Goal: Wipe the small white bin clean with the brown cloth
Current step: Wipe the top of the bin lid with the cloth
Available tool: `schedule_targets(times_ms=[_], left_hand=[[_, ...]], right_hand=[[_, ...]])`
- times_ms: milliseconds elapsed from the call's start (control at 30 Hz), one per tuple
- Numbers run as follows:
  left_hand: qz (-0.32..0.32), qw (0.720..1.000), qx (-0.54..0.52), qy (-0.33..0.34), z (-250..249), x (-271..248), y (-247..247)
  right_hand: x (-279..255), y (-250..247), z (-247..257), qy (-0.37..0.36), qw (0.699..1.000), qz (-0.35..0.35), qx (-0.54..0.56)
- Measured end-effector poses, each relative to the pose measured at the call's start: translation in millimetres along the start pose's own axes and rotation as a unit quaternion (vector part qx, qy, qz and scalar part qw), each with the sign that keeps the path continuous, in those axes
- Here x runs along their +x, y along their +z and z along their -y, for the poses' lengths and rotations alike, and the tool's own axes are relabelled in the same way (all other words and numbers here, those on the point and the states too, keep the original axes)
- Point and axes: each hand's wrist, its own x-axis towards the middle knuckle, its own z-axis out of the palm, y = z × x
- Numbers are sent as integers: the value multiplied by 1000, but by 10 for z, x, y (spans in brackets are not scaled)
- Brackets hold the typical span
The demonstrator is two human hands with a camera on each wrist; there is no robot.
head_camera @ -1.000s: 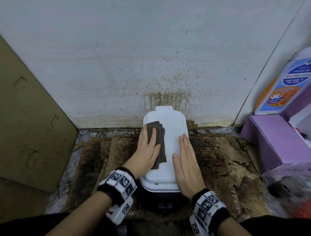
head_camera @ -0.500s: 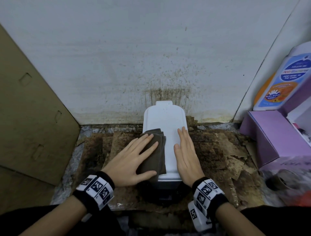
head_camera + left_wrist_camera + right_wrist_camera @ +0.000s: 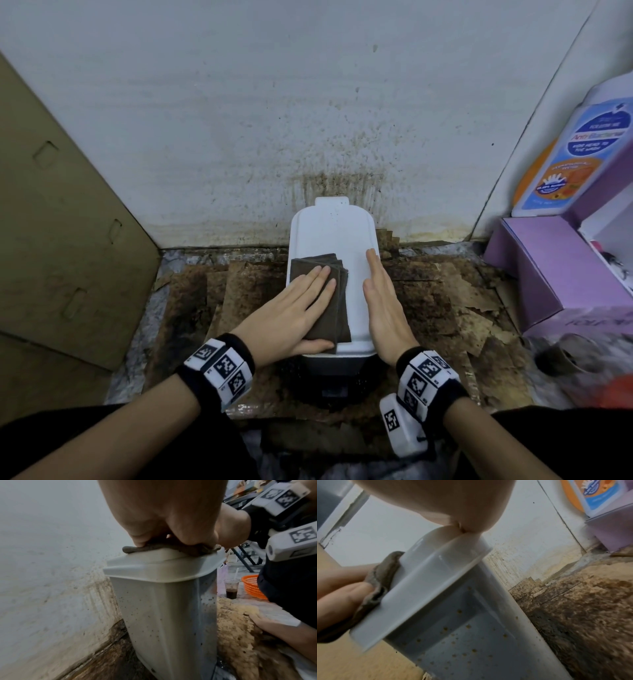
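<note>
The small white bin [image 3: 334, 233] stands against the stained wall, its lid closed. Brown speckles dot its sides [image 3: 154, 615] [image 3: 462, 635]. The folded brown cloth [image 3: 337, 308] lies on the left half of the lid. My left hand [image 3: 294, 308] presses flat on the cloth with straight fingers; the cloth [image 3: 145, 548] shows squeezed under the palm in the left wrist view. My right hand [image 3: 380, 301] rests flat along the lid's right edge, fingers straight and together. In the right wrist view the cloth [image 3: 380, 577] bunches at the lid's far side.
Dirty brown cardboard [image 3: 445, 308] covers the floor around the bin. A cardboard sheet [image 3: 61, 240] leans at the left. A purple box [image 3: 555, 267] and a soap bottle [image 3: 575, 157] stand at the right. An orange basket [image 3: 252, 586] and a drink cup [image 3: 231, 588] sit behind.
My left hand has slid the cloth from the far part of the lid back toward me and turned slantwise. The right hand has stayed on the lid's right edge.
</note>
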Motion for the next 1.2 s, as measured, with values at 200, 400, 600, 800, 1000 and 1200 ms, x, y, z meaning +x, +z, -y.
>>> schedule_targets(times_ms=[200, 400, 600, 800, 1000, 1200], left_hand=[[1, 1000, -26, -12, -276, 262, -5], [-1, 1000, -18, -23, -261, 201, -22], [6, 1000, -6, -21, -192, 114, -5], [20, 999, -31, -38, 121, -274, 41], [32, 967, -244, -65, 83, -390, -40], [10, 937, -318, -142, 5, -36, -12]], right_hand=[[6, -23, -35, 19, 996, -14, 83], [-21, 64, -125, -27, 999, -40, -18], [-5, 44, -137, -44, 997, -32, -61], [-4, 38, -163, -41, 994, -24, -96], [-11, 49, -169, -34, 997, -27, -62], [-5, 48, -156, -37, 997, -26, -57]])
